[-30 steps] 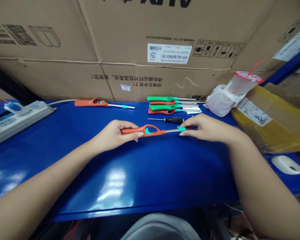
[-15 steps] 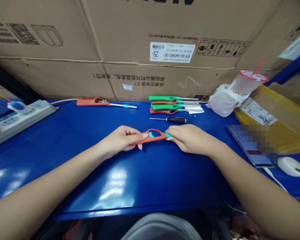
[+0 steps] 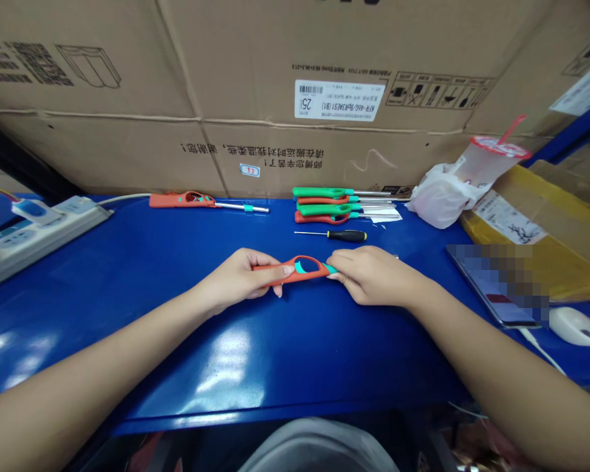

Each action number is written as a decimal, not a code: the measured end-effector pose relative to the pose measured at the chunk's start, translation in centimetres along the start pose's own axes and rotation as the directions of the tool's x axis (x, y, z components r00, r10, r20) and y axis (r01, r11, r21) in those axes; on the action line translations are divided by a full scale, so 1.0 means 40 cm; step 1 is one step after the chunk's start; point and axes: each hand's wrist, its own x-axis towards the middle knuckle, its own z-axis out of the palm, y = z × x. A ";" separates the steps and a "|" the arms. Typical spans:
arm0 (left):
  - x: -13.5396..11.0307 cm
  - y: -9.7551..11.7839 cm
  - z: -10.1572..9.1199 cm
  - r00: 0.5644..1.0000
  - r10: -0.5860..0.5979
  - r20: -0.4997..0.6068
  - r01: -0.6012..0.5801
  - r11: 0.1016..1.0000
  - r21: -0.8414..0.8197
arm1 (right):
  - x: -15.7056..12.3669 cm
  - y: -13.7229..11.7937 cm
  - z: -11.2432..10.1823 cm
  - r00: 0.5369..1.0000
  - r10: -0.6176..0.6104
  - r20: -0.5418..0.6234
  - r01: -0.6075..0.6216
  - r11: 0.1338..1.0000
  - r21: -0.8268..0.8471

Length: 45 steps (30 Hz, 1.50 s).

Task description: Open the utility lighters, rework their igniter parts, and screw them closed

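Note:
An orange utility lighter (image 3: 302,275) with a green trigger is held level above the blue table (image 3: 275,367), between both hands. My left hand (image 3: 248,278) is closed round its handle end, thumb lying on top near the trigger opening. My right hand (image 3: 368,275) grips the green collar end, and its fingers hide most of the metal tube. Beyond them lies a screwdriver (image 3: 347,236) with a black and yellow handle. Several green and orange lighters (image 3: 324,210) lie stacked side by side behind it. Farther left rests another orange lighter (image 3: 181,200), its inside parts partly showing.
A power strip (image 3: 39,229) sits at the left. On the right are a phone (image 3: 486,288) with a cable, a white mouse-like object (image 3: 577,326), a cup in a plastic bag (image 3: 437,200) and a yellow-taped box (image 3: 560,242). A large carton (image 3: 255,78) stands behind.
Both hands and the lighter keep nearly the same place, shifting only very slightly. The grip on the lighter looks the same.

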 end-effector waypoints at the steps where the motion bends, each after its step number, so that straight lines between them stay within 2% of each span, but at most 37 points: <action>1: 0.001 -0.002 -0.001 1.000 -0.001 0.002 0.001 1.000 0.001 | 0.000 0.000 0.002 1.000 0.004 -0.006 -0.004 1.000 -0.002; 6: 0.005 -0.003 -0.005 1.000 -0.012 0.012 0.013 0.999 -0.034 | 0.003 0.002 0.014 0.998 0.034 -0.047 -0.034 0.999 0.009; 9: 0.009 0.003 -0.012 1.000 0.005 -0.010 -0.005 0.998 0.060 | 0.010 0.008 0.017 0.996 0.058 -0.066 -0.056 0.998 0.022; 11: 0.009 0.011 -0.020 0.997 0.071 -0.033 -0.063 0.978 0.197 | 0.015 0.013 0.016 0.993 0.075 -0.095 -0.073 0.997 0.029; 15: -0.003 0.034 -0.029 0.962 0.272 0.001 -0.238 0.841 0.486 | 0.014 0.025 0.009 0.977 0.094 -0.191 -0.087 0.995 0.044; 19: -0.003 0.058 -0.034 0.905 0.423 0.042 -0.349 0.683 0.642 | 0.008 0.041 0.001 0.946 0.108 -0.306 -0.095 0.994 0.057; 20: 0.005 0.066 -0.038 0.885 0.464 0.045 -0.368 0.635 0.679 | 0.007 0.044 -0.002 0.923 0.120 -0.365 -0.106 0.993 0.058; 22: 0.033 0.085 -0.053 0.843 0.536 0.047 -0.386 0.540 0.748 | 0.006 0.046 -0.006 0.848 0.152 -0.508 -0.130 0.988 0.079; 24: 0.076 0.109 -0.068 0.798 0.601 0.047 -0.389 0.454 0.802 | 0.006 0.045 -0.006 0.798 0.169 -0.579 -0.125 0.985 0.116; 25: 0.102 0.121 -0.073 0.782 0.621 0.057 -0.391 0.417 0.821 | 0.007 0.043 -0.004 0.804 0.166 -0.571 -0.111 0.985 0.130; 27: 0.163 0.141 -0.076 0.760 0.643 0.092 -0.397 0.349 0.849 | 0.011 0.040 0.005 0.856 0.144 -0.497 -0.085 0.987 0.140; 29: 0.226 0.151 -0.066 0.742 0.659 0.125 -0.397 0.282 0.874 | 0.016 0.039 0.020 0.887 0.141 -0.440 -0.090 0.987 0.134; 34: 0.345 0.144 -0.019 0.707 0.689 0.157 -0.359 0.160 0.919 | 0.026 0.057 0.053 0.886 0.241 -0.396 -0.195 0.969 0.153; 40: 0.360 0.129 0.001 0.691 0.709 0.140 -0.300 0.105 0.948 | 0.027 0.076 0.060 0.855 0.362 -0.373 -0.320 0.932 0.171; 45: 0.358 0.134 -0.004 0.696 0.711 0.098 -0.238 0.099 0.966 | 0.029 0.072 0.060 0.855 0.396 -0.335 -0.354 0.917 0.181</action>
